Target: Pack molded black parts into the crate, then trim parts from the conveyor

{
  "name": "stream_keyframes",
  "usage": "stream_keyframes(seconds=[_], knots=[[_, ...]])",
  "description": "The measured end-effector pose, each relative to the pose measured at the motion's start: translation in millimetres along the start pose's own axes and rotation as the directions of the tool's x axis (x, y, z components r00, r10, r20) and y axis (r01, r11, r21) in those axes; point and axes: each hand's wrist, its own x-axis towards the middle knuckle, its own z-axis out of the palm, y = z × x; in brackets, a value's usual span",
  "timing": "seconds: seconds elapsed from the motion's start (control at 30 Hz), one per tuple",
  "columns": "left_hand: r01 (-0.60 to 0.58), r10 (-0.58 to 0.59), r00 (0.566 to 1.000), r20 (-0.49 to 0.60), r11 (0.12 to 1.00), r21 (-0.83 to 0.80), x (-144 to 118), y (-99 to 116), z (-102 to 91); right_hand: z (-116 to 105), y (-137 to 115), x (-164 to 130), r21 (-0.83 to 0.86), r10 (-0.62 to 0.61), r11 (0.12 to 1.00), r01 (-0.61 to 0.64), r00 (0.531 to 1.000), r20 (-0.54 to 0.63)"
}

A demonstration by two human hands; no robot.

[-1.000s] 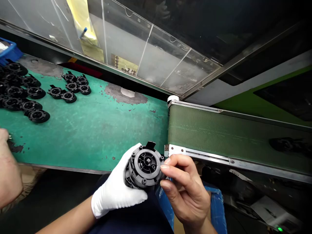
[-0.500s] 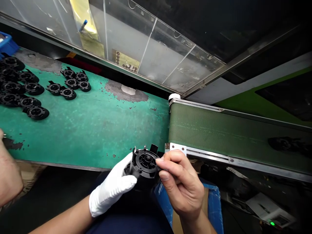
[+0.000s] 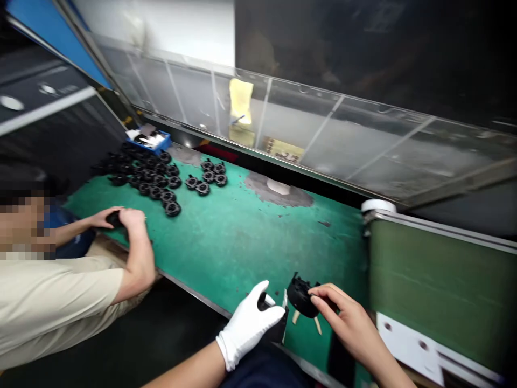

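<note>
My left hand (image 3: 252,318), in a white glove, is curled around a black part (image 3: 263,303), mostly hidden by the glove. A dark block-like shape (image 3: 278,327) with a pale edge shows below its thumb; I cannot tell whether it belongs to that part. Bare, my right hand (image 3: 343,312) holds a round black plastic housing (image 3: 302,296) by its right side, thumb and forefinger on the rim and pale fingertips showing beneath. The housing is tilted, with tabs along its upper edge. It is just right of the glove, above the green table (image 3: 226,242).
Several black housings (image 3: 157,183) cluster at the left back, with a smaller group (image 3: 207,177) beside them. Behind stands a blue bin (image 3: 163,143). A co-worker (image 3: 60,302) at the left handles a dark part. A green conveyor belt (image 3: 436,285) lies right, a clear panel behind.
The view has swung left, bringing the co-worker into sight. The housing has moved out of my gloved left hand and is now held in my right hand, apart from the glove.
</note>
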Motion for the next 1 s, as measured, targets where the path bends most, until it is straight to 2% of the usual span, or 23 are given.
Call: stream_keyframes(seconds=[0.03,0.1,0.2,0.27,0.37,0.43,0.5,0.57,0.6,0.67,0.73,0.8,0.9,1.0], knots=[[0.010,-0.010,0.998,-0.058,1.000,0.002,-1,-7,-14.3,13,15,25,-0.086,0.088,0.993,-0.086,0.996,0.015],[0.017,-0.017,0.988,-0.152,1.000,-0.003,-13,-16,-42.6,39,33,73,-0.174,0.168,0.971,-0.166,0.986,0.002],[0.028,-0.020,0.962,-0.271,0.999,0.024,-44,-23,-78.6,78,24,139,-0.242,0.201,0.948,-0.205,0.979,-0.042],[0.066,-0.042,0.930,-0.364,0.996,0.054,-66,-27,-97.1,108,-5,181,-0.241,0.168,0.954,-0.176,0.984,-0.053],[0.144,-0.092,0.855,-0.511,0.988,0.063,-92,-39,-116.3,163,-73,239,-0.183,0.054,0.981,-0.061,0.998,-0.042],[0.157,-0.103,0.817,-0.568,0.987,0.046,-103,-52,-124.0,201,-120,267,-0.125,-0.042,0.991,0.039,0.999,-0.025],[0.141,-0.103,0.797,-0.595,0.990,0.018,-108,-64,-128.7,233,-155,281,-0.060,-0.125,0.990,0.125,0.992,0.004],[0.128,-0.109,0.789,-0.604,0.992,-0.012,-107,-73,-131.4,256,-171,277,0.005,-0.195,0.981,0.195,0.978,0.075],[0.128,-0.115,0.790,-0.602,0.992,-0.021,-104,-75,-132.4,262,-170,269,0.034,-0.220,0.976,0.217,0.968,0.121],[0.138,-0.125,0.806,-0.579,0.990,-0.022,-94,-75,-133.9,267,-151,243,0.077,-0.237,0.971,0.226,0.947,0.215],[0.144,-0.123,0.836,-0.535,0.990,-0.002,-84,-69,-134.6,260,-112,207,0.095,-0.199,0.979,0.180,0.940,0.276],[0.128,-0.101,0.869,-0.485,0.992,0.023,-73,-61,-134.2,245,-64,166,0.095,-0.098,0.993,0.074,0.951,0.293],[0.117,-0.087,0.904,-0.418,0.992,0.045,-59,-51,-131.7,215,4,102,0.110,0.102,0.985,-0.133,0.963,0.251],[0.131,-0.096,0.935,-0.342,0.988,0.081,-41,-41,-127.4,183,52,52,0.136,0.324,0.927,-0.350,0.928,0.184]])
